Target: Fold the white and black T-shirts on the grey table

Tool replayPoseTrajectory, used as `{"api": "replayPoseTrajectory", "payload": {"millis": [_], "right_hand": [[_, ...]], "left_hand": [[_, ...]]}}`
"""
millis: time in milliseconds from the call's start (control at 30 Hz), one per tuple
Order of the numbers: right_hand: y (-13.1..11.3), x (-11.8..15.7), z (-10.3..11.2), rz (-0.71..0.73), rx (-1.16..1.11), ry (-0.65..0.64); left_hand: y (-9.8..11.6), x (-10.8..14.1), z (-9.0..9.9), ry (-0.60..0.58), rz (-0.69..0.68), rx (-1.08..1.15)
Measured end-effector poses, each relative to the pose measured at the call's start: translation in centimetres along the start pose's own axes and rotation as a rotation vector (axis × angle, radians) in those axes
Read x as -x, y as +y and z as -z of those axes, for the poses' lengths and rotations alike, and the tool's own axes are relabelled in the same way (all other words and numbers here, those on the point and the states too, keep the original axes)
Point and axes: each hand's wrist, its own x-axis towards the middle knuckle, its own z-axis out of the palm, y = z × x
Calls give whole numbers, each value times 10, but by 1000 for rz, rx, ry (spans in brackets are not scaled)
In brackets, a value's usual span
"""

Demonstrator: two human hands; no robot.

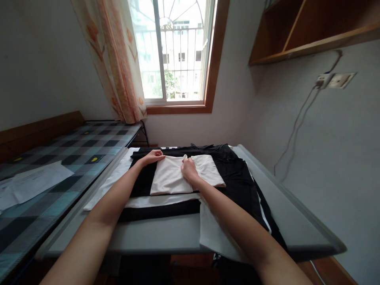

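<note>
A small cream-white garment (170,176) lies flat on a spread of black clothes (237,170). A seam or fold runs down its middle, and I cannot tell its exact kind. At its upper left corner, the fingers of my left hand (152,156) pinch the edge. My right hand (190,170) is closed on the top edge near the middle, with a bit of cloth bunched up between the fingers. Under the black clothes, more white cloth (109,182) shows at the left. Another white piece (215,229) hangs over the table's front edge beneath my right forearm.
The clothes rest on a grey table (157,237) with raised side rims. To the left is a bed with a checked sheet (109,138) and papers (41,180) on it. A wall socket (335,80) with a hanging cable is at the right, below a wooden shelf (297,51).
</note>
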Motion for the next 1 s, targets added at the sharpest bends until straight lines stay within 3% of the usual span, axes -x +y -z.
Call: {"api": "replayPoseTrajectory", "payload": {"millis": [200,400,567,633,700,833,900,1000], "right_hand": [[-5,-2,0,-62,-53,-8],[-1,-7,-8,-75,-104,18],[-8,4,10,-44,31,24],[-16,16,21,51,178,84],[-25,29,29,246,276,86],[-41,55,27,769,352,-175],[-48,65,21,880,420,-201],[-55,71,9,902,485,-133]], "left_hand": [[4,3,14,-46,47,-86],[1,3,13,-99,97,-154],[1,-1,10,-83,78,-149],[4,-1,9,-84,96,-156],[7,-1,8,-51,102,-161],[11,10,8,88,49,-144],[12,19,8,137,17,-125],[12,30,8,184,-9,-111]]}}
